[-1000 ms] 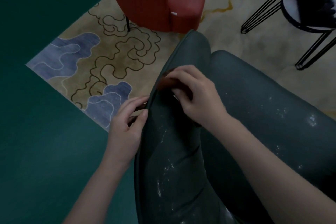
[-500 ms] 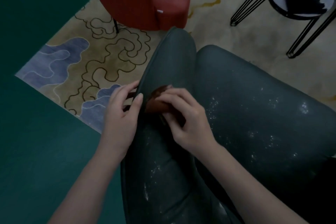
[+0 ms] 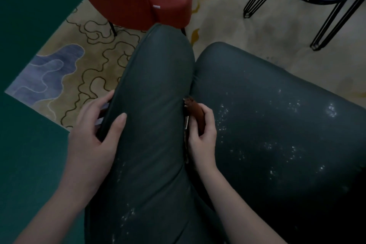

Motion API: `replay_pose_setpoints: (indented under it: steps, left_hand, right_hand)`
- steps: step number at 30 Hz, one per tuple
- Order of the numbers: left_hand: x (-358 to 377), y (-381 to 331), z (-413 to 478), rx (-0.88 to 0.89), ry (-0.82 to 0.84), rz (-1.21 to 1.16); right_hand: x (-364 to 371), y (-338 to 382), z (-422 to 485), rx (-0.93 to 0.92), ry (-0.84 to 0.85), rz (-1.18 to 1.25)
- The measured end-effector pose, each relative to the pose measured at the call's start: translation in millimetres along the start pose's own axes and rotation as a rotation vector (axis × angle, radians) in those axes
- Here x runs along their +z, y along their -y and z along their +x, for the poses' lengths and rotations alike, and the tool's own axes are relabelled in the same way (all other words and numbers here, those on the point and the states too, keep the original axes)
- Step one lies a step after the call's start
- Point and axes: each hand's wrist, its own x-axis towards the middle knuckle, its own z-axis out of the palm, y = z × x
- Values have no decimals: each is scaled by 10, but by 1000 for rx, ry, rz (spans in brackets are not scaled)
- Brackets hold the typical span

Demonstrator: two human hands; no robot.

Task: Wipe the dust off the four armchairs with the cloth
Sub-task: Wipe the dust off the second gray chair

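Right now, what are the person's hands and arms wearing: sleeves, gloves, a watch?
Nothing is worn: there are no gloves on the left hand or the right hand, and no sleeve, watch or bracelet shows up to the frame edge.

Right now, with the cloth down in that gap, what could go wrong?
1. The cloth in the right hand is bunched small, so it may push dust into the gap rather than lift it.
2. White specks on the seat and the near end of the armrest could get skipped.
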Motion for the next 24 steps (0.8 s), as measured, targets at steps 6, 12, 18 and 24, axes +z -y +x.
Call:
replay_pose_setpoints:
  steps: [6, 12, 18, 24]
  left_hand:
    - [3, 52, -1, -16, -4, -48]
    - [26, 106, 0, -3, -21, -85]
    - [33, 161, 7, 57, -28, -37]
    - [31, 180, 0, 54, -20, -60]
  right_hand:
    - [167, -571, 120, 225, -26, 60]
    - [204, -1242, 31, 366, 91, -60]
    - [185, -1527, -34, 436, 186, -149]
    - [206, -1563, 5, 518, 159, -61]
